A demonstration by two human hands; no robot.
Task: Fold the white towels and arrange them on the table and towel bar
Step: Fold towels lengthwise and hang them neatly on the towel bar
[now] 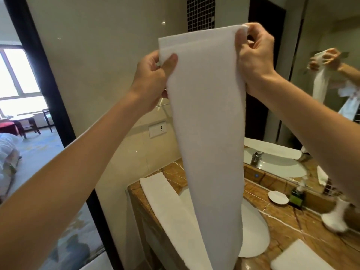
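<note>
The towel (206, 133) is soft, matt white cloth with a fine nap. The counter (292, 217) is glossy brown veined stone, the basin (255, 230) smooth white ceramic, and the wall (116, 55) shiny pale tile.

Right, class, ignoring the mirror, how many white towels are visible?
3: held towel gripped by left hand and right hand; strip towel on counter, left edge; folded towel bottom right. More may be hidden.
</note>
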